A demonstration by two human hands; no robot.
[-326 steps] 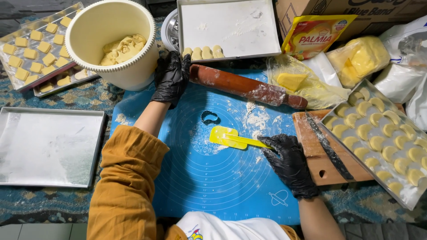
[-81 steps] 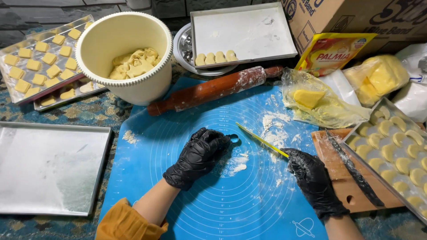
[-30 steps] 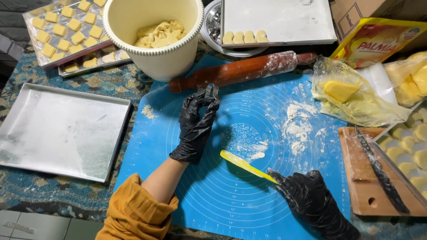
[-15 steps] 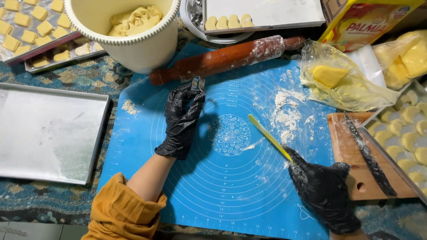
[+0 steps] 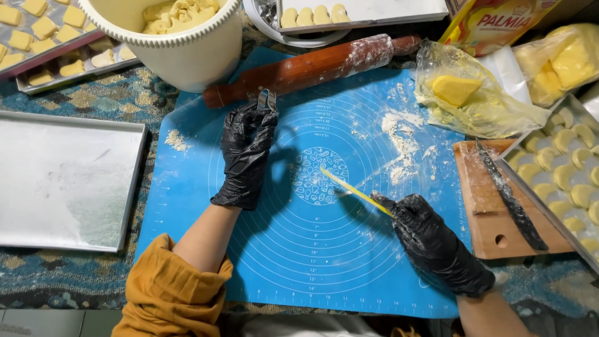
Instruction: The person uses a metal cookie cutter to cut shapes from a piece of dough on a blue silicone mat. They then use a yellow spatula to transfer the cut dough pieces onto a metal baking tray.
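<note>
Both my hands wear black gloves over a blue silicone baking mat (image 5: 299, 249). My left hand (image 5: 245, 153) holds a small metal cookie cutter (image 5: 267, 98) at its fingertips, just below the wooden rolling pin (image 5: 312, 65). My right hand (image 5: 437, 243) grips a yellow scraper (image 5: 352, 189), whose edge rests on the mat near its centre. Loose flour (image 5: 402, 140) lies on the mat's right part.
A cream bucket of dough pieces (image 5: 181, 31) stands at the back. An empty metal tray (image 5: 62, 181) lies left. Trays of shaped dough (image 5: 571, 175) sit right and at the back, beside a wooden board with a knife (image 5: 508, 200) and bagged butter (image 5: 468, 93).
My left hand has moved up the mat toward the rolling pin with the cutter. My right hand has swung the yellow scraper across the mat's centre, and the view has shifted closer.
</note>
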